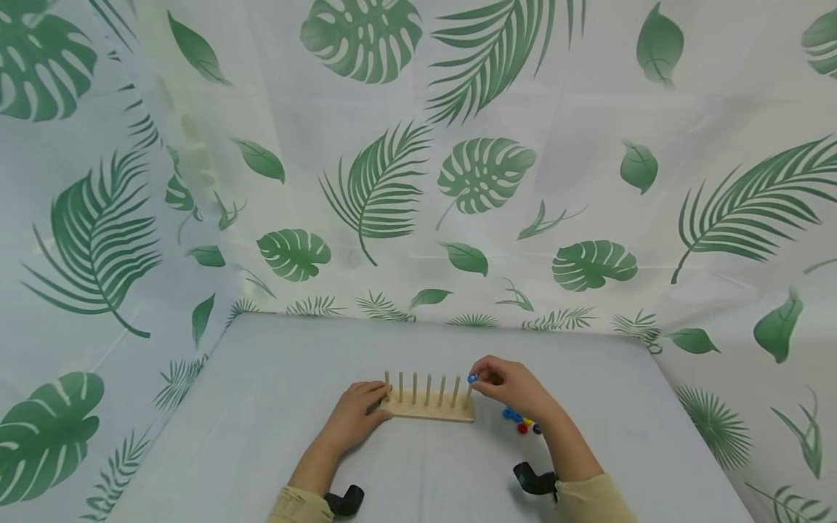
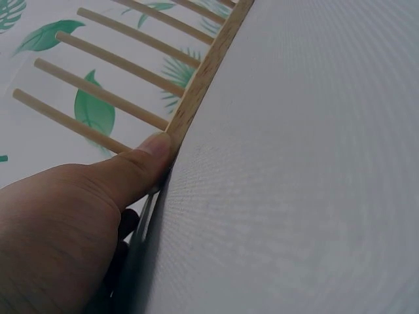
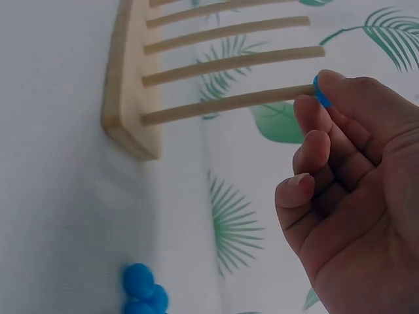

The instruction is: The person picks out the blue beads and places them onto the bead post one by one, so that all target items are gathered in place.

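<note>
At left end of wooden peg rack (image 1: 428, 415), L hand (image 1: 357, 414) grips it, prob. for steadiness; R hand (image 1: 513, 385) pinches blue bead (image 3: 321, 92) at tip of rightmost peg (image 3: 229, 105).

The head view looks from the near side, forward and down over the table (image 1: 425, 468). The wrist views, close and tilted, face the left and right ends of the wooden rack (image 1: 428, 412), which all views share.

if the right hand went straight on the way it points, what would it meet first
Likely the rightmost peg: the right hand pinches a blue bead at that peg's tip, though depth is unclear.
</note>
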`<state>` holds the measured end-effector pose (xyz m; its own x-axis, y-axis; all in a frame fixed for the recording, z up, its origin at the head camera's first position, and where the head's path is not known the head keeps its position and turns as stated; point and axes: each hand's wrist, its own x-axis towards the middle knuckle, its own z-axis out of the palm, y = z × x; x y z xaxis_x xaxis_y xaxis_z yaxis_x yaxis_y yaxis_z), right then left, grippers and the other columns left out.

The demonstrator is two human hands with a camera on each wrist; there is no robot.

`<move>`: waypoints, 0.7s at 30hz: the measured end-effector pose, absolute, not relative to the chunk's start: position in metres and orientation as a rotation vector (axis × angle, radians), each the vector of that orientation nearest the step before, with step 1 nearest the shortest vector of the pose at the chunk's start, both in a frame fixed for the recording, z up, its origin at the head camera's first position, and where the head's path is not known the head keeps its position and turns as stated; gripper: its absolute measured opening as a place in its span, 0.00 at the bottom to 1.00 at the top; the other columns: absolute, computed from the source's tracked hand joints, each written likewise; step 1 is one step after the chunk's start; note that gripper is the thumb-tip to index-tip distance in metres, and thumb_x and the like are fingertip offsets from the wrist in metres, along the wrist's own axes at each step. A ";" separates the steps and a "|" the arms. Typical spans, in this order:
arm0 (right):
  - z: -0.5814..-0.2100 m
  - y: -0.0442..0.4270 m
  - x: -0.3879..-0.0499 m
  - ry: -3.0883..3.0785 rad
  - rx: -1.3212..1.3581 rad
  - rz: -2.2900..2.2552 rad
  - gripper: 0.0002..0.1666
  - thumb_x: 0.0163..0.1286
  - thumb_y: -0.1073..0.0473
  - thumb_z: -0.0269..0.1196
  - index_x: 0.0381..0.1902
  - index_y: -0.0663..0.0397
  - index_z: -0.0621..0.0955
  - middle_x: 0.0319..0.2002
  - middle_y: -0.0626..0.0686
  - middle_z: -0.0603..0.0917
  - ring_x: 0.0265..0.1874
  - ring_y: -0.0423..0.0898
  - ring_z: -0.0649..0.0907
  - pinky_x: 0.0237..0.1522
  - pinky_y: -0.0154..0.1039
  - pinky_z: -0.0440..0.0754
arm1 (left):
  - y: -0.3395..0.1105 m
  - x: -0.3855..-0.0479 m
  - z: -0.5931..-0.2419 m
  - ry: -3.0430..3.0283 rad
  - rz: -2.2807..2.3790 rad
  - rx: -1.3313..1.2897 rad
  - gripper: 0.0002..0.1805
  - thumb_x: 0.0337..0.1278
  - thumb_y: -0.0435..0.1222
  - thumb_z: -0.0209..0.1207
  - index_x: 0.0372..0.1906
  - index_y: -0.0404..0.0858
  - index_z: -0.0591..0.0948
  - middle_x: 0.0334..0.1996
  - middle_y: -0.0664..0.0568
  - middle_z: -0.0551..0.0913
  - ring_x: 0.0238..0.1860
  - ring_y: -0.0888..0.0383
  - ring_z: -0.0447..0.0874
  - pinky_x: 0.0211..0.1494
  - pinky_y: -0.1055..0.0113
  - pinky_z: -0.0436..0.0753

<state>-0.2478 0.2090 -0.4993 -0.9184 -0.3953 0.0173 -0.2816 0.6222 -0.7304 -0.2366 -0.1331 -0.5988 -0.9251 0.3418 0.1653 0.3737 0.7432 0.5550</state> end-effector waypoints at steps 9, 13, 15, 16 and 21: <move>-0.531 0.205 -0.241 2.724 -0.465 -1.282 0.11 0.67 0.50 0.67 0.46 0.43 0.81 0.33 0.44 0.82 0.30 0.38 0.77 0.29 0.32 0.78 | -0.133 -0.236 -0.598 -2.878 -0.930 -0.591 0.29 0.62 0.49 0.63 0.66 0.41 0.77 0.65 0.50 0.77 0.68 0.46 0.70 0.71 0.46 0.70; -0.544 0.199 -0.236 2.732 -0.358 -1.363 0.11 0.66 0.52 0.68 0.44 0.43 0.81 0.31 0.44 0.80 0.29 0.38 0.76 0.27 0.31 0.75 | -0.133 -0.236 -0.599 -2.880 -0.926 -0.585 0.30 0.61 0.49 0.63 0.65 0.42 0.77 0.65 0.50 0.77 0.68 0.46 0.70 0.71 0.46 0.70; -0.551 0.196 -0.234 2.749 -0.294 -1.386 0.11 0.65 0.52 0.69 0.44 0.42 0.81 0.31 0.44 0.79 0.29 0.38 0.75 0.27 0.31 0.74 | -0.133 -0.236 -0.599 -2.882 -0.927 -0.582 0.30 0.61 0.49 0.63 0.65 0.42 0.77 0.65 0.51 0.77 0.68 0.46 0.70 0.71 0.46 0.70; -0.554 0.194 -0.233 2.757 -0.259 -1.399 0.11 0.65 0.52 0.70 0.43 0.42 0.81 0.31 0.44 0.78 0.30 0.39 0.75 0.28 0.30 0.74 | -0.133 -0.236 -0.599 -2.881 -0.926 -0.581 0.29 0.61 0.49 0.63 0.65 0.42 0.77 0.65 0.51 0.77 0.68 0.47 0.70 0.71 0.46 0.70; -0.568 0.188 -0.229 2.795 -0.169 -1.483 0.11 0.64 0.57 0.70 0.43 0.45 0.81 0.38 0.45 0.81 0.39 0.41 0.79 0.41 0.31 0.82 | -0.133 -0.236 -0.598 -2.875 -0.940 -0.579 0.30 0.61 0.49 0.64 0.65 0.42 0.77 0.65 0.51 0.77 0.68 0.47 0.70 0.71 0.46 0.70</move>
<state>-0.2291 0.1878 -0.5683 -0.9939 -0.0814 0.0738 -0.1068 0.5564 -0.8240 -0.2359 -0.1327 -0.5985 -0.9274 0.3318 0.1728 0.3698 0.7432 0.5576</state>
